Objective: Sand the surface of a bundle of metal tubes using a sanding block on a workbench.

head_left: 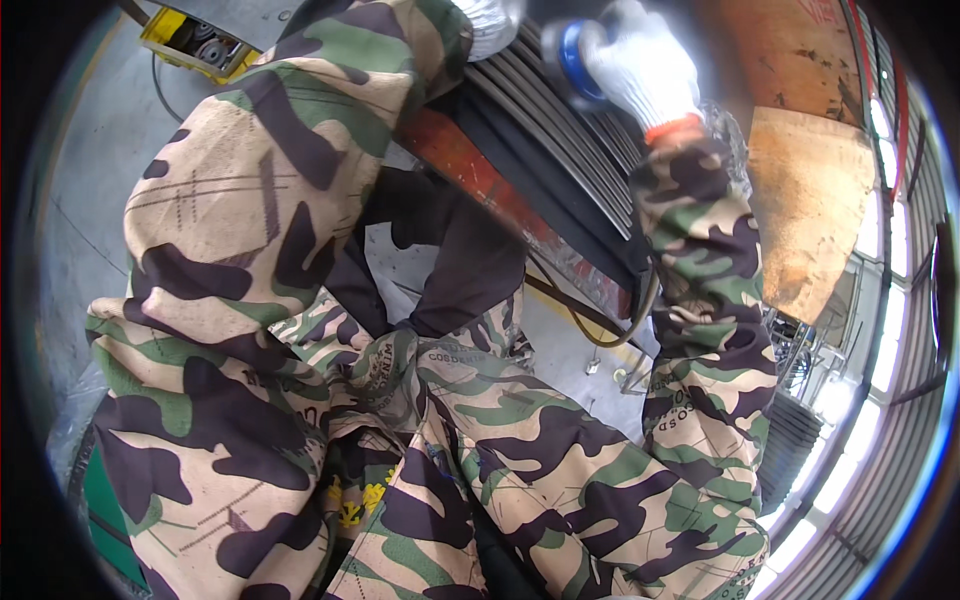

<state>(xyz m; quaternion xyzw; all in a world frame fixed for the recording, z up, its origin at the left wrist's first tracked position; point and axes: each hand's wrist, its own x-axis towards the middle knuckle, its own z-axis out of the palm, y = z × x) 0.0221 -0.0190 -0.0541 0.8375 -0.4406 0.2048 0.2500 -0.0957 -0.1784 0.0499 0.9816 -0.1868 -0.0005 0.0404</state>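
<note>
My right hand (645, 75), in a white knitted glove with an orange cuff, is closed around a round tool with a blue rim (576, 60). The tool looks like a small disc sander, but blur hides its exact kind. It sits over a row of dark metal rods (565, 135) lying side by side. My left hand (490, 25), also in a white glove, is at the upper edge beside the rods' far end. Its fingers are cut off by the frame, so its grip is hidden.
Black cloth (530, 165) lies under the rods, along a worn red beam (450, 160). A hose (640, 325) hangs below my right sleeve. Brown boards (810, 200) stand at the right. A yellow box (195, 50) with metal parts sits on the grey floor (85, 200) at the far left.
</note>
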